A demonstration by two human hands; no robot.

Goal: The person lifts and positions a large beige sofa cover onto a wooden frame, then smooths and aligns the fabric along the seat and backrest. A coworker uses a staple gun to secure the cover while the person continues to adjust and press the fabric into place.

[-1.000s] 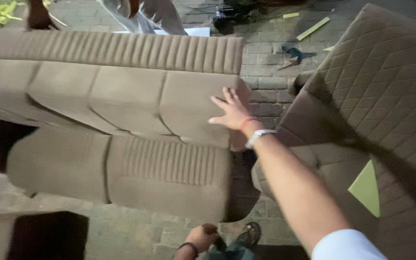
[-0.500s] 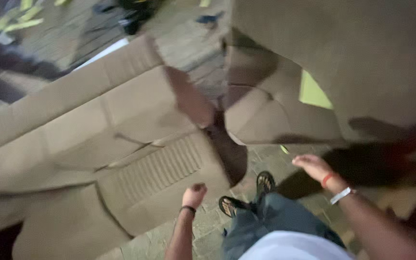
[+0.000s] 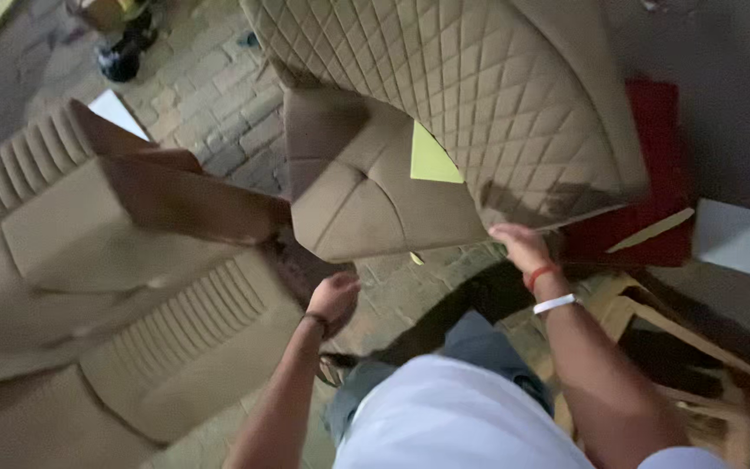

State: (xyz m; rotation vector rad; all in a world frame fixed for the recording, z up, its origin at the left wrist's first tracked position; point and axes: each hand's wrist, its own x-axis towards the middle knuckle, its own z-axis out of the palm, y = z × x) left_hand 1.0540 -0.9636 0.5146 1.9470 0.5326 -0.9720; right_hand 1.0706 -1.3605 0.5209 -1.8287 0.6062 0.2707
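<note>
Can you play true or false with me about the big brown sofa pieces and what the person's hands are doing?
1. The right hand touches the lower edge of the quilted sofa piece. True.
2. The left hand holds a hammer. False: it holds nothing and hangs by the ribbed sofa piece.
3. A yellow-green triangle shows on the quilted piece. True.
4. The floor is green grass. False: it is brick paving.
5. The right wrist wears a red band and a white band. True.
</note>
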